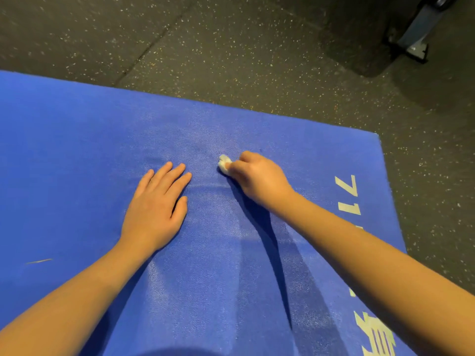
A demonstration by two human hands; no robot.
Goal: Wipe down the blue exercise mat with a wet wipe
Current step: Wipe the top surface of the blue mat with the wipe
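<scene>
The blue exercise mat (pixel 77 140) fills most of the view and lies flat on the floor, its far right corner near the upper right. My right hand (pixel 257 176) pinches a small bunched white wet wipe (pixel 224 163) and holds it down on the mat's middle, fingers curled round it. My left hand (pixel 156 204) lies flat on the mat just left of the wipe, palm down with fingers straight. A paler, sheeny patch of mat surrounds both hands.
Dark speckled rubber flooring (pixel 231 47) runs beyond the mat's far and right edges. A metal equipment foot (pixel 413 39) stands at the top right. White printed lettering (pixel 349 194) runs along the mat's right side. A thin pale scratch (pixel 39 261) marks the mat at left.
</scene>
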